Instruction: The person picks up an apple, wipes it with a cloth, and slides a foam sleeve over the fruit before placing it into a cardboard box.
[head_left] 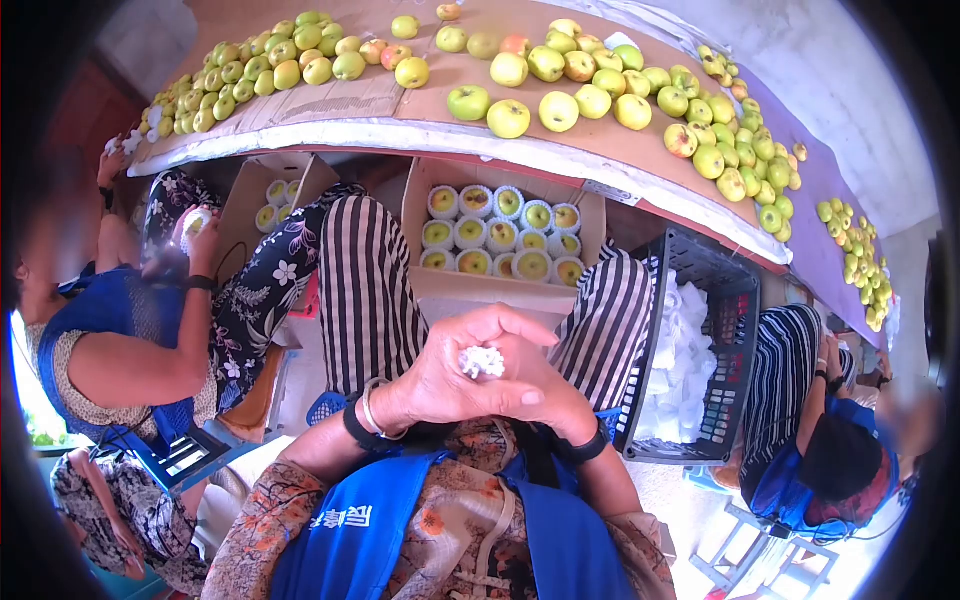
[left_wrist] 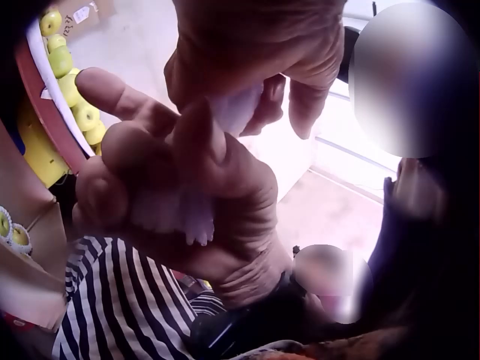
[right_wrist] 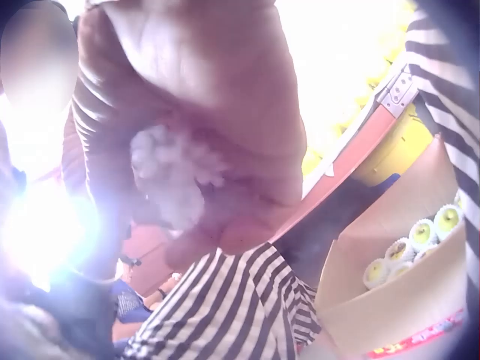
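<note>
Half the foam net (head_left: 482, 361) hides inside left hand (head_left: 440, 385).

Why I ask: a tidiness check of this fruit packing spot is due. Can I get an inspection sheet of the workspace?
Surface: long table with a brown covering, heaped with loose green-yellow apples.
Job's things: one white foam net, held over the lap.
Clutter: open cardboard box of netted apples below the table edge; black crate of spare foam nets on the right; second box on the left.
Hands: left hand and right hand are clasped together, fingers curled round the foam net.
Cables: nothing seen.
Surroundings: seated person on the left, another person on the right.
</note>
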